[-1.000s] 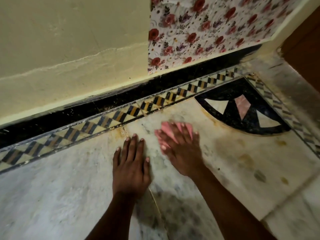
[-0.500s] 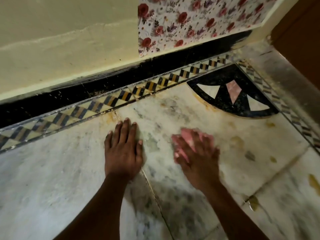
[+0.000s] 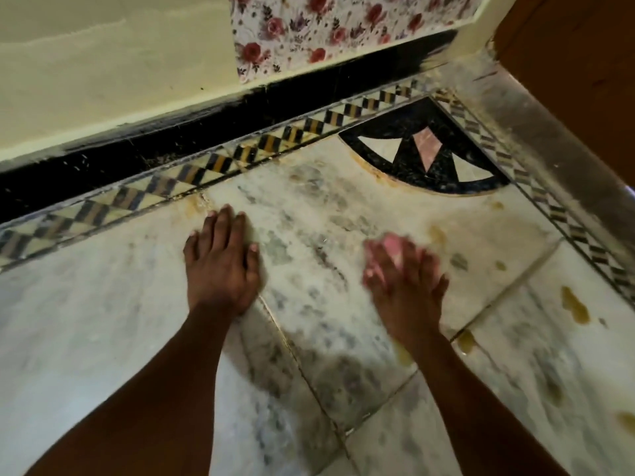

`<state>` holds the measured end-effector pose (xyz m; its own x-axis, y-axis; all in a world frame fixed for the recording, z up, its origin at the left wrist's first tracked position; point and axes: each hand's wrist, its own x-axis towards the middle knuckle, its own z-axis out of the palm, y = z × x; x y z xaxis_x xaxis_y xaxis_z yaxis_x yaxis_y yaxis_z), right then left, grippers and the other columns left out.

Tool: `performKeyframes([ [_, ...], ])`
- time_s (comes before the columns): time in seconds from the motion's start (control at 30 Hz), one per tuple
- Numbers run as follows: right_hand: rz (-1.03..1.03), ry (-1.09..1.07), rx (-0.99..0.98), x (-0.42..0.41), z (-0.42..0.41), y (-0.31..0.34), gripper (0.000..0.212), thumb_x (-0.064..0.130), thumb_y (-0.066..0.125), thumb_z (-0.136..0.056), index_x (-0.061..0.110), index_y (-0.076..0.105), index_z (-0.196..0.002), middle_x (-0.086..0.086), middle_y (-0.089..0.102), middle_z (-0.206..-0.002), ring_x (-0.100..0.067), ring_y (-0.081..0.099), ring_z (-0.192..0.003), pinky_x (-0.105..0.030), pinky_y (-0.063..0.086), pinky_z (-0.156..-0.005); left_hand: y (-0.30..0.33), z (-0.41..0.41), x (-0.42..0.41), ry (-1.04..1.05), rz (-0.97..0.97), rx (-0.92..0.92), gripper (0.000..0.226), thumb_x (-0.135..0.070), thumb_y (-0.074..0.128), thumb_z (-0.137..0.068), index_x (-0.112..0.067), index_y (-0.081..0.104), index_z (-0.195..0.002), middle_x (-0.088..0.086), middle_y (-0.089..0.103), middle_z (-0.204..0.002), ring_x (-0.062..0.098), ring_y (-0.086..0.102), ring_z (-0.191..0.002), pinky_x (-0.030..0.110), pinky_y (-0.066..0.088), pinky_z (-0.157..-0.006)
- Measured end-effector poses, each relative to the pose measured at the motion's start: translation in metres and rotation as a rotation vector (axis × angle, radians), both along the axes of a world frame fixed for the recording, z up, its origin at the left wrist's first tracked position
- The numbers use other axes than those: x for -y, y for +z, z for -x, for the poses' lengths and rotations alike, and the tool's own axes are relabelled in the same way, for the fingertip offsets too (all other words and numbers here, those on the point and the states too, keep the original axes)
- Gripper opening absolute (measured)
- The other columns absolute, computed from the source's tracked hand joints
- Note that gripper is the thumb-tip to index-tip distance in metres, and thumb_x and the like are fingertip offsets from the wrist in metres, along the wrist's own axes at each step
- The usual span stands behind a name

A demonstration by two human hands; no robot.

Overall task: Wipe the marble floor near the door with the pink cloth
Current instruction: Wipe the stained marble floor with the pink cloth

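The pink cloth [image 3: 391, 247] lies flat on the white marble floor [image 3: 319, 214], mostly hidden under my right hand [image 3: 407, 283], which presses on it and is blurred. Only a pink edge shows past the fingers. My left hand [image 3: 221, 264] rests palm down on the marble to the left, fingers together, holding nothing. The marble between and beyond my hands has grey and yellowish stains. The brown wooden door [image 3: 580, 63] stands at the upper right.
A checkered inlay border [image 3: 240, 154] runs along a black skirting [image 3: 206, 132] under the cream wall. A black fan-shaped inlay [image 3: 426, 152] fills the corner. Floral paper [image 3: 330, 25] covers the wall. A grey threshold [image 3: 549, 139] lies before the door. Yellow spots [image 3: 575, 309] mark the right tiles.
My right hand has slid the pink cloth to the right and toward me, away from the left hand and the border. The left hand has stayed planted. The view has shifted slightly.
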<state>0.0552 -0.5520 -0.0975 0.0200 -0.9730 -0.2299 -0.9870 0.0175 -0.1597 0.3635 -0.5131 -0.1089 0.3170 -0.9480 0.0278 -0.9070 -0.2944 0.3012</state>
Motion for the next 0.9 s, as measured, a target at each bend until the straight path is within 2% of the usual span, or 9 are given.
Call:
performKeyframes([
  [0.1, -0.007, -0.216, 0.094, 0.067, -0.027, -0.007, 0.06, 0.071, 0.019, -0.104, 0.064, 0.004, -0.162, 0.0, -0.009, -0.181, -0.042, -0.012, -0.164, -0.073, -0.004, -0.126, -0.008, 0.0, 0.0, -0.011, 0.018, -0.004, 0.069, -0.052, 0.022, -0.106, -0.023, 0.026, -0.169, 0.004, 0.017, -0.18, 0.027, 0.014, -0.166, 0.053, 0.016, -0.131],
  [0.2, -0.034, -0.002, 0.065, 0.044, -0.053, -0.007, 0.059, 0.066, 0.022, -0.108, 0.065, -0.006, -0.16, 0.002, -0.023, -0.178, -0.039, -0.022, -0.163, -0.07, -0.01, -0.127, -0.006, 0.0, 0.0, -0.016, 0.018, -0.017, 0.07, -0.052, 0.022, -0.106, -0.021, 0.03, -0.168, 0.004, 0.02, -0.179, 0.027, 0.015, -0.166, 0.053, 0.015, -0.132],
  [0.3, -0.024, 0.212, 0.009, -0.059, -0.024, 0.0, 0.057, 0.072, 0.014, -0.105, 0.072, -0.014, -0.154, 0.007, -0.025, -0.177, -0.035, -0.022, -0.163, -0.071, -0.004, -0.126, 0.011, 0.005, -0.009, -0.065, -0.011, -0.044, 0.072, -0.049, 0.023, -0.104, -0.015, 0.036, -0.166, 0.007, 0.029, -0.176, 0.029, 0.025, -0.164, 0.053, 0.017, -0.132],
  [0.4, -0.011, 0.074, -0.003, -0.059, 0.01, 0.002, 0.064, 0.077, 0.004, -0.093, 0.071, -0.002, -0.157, 0.007, -0.009, -0.18, -0.036, -0.005, -0.166, -0.074, 0.008, -0.125, 0.011, 0.023, -0.03, -0.192, -0.015, -0.039, 0.074, -0.049, 0.021, -0.104, -0.014, 0.034, -0.167, 0.005, 0.027, -0.177, 0.027, 0.027, -0.164, 0.047, 0.017, -0.133],
  [0.53, -0.007, -0.136, 0.095, 0.004, -0.017, -0.005, 0.057, 0.068, 0.02, -0.106, 0.065, 0.004, -0.161, 0.002, -0.01, -0.181, -0.037, -0.01, -0.165, -0.072, -0.002, -0.127, -0.004, 0.099, -0.104, -0.229, 0.021, -0.034, 0.068, -0.046, 0.027, -0.109, -0.017, 0.023, -0.171, 0.002, 0.018, -0.18, 0.023, 0.017, -0.166, 0.049, 0.016, -0.135],
  [0.63, 0.028, 0.147, 0.022, -0.04, -0.021, -0.008, 0.06, 0.066, 0.025, -0.106, 0.065, 0.0, -0.161, 0.005, -0.015, -0.18, -0.036, -0.015, -0.165, -0.07, -0.005, -0.127, -0.002, 0.152, -0.142, -0.137, 0.037, -0.058, 0.068, -0.042, 0.029, -0.109, -0.015, 0.021, -0.171, 0.004, 0.018, -0.18, 0.021, 0.015, -0.167, 0.05, 0.017, -0.135],
  [0.73, 0.053, 0.35, -0.004, -0.101, 0.031, -0.01, 0.06, 0.077, 0.018, -0.1, 0.07, 0.004, -0.159, 0.012, -0.005, -0.181, -0.03, -0.007, -0.167, -0.072, 0.002, -0.125, -0.002, 0.157, -0.14, -0.088, -0.003, -0.028, 0.068, -0.041, 0.026, -0.109, -0.012, 0.024, -0.17, 0.007, 0.019, -0.179, 0.024, 0.019, -0.166, 0.05, 0.019, -0.134],
  [0.83, 0.083, 0.119, -0.025, -0.066, 0.064, -0.009, 0.061, 0.079, 0.015, -0.099, 0.069, 0.009, -0.159, 0.008, 0.005, -0.181, -0.035, 0.005, -0.166, -0.076, 0.008, -0.125, -0.001, 0.155, -0.136, -0.081, -0.005, -0.015, 0.068, -0.042, 0.025, -0.109, -0.011, 0.023, -0.17, 0.007, 0.018, -0.179, 0.024, 0.019, -0.166, 0.049, 0.019, -0.134],
  [0.9, 0.111, -0.11, 0.001, -0.02, 0.054, -0.013, 0.058, 0.073, 0.017, -0.103, 0.066, 0.01, -0.16, 0.002, 0.003, -0.181, -0.039, 0.003, -0.165, -0.074, 0.004, -0.126, -0.007, 0.157, -0.136, -0.09, 0.029, 0.005, 0.068, -0.042, 0.027, -0.108, -0.011, 0.026, -0.169, 0.008, 0.02, -0.179, 0.024, 0.02, -0.166, 0.05, 0.019, -0.134],
])
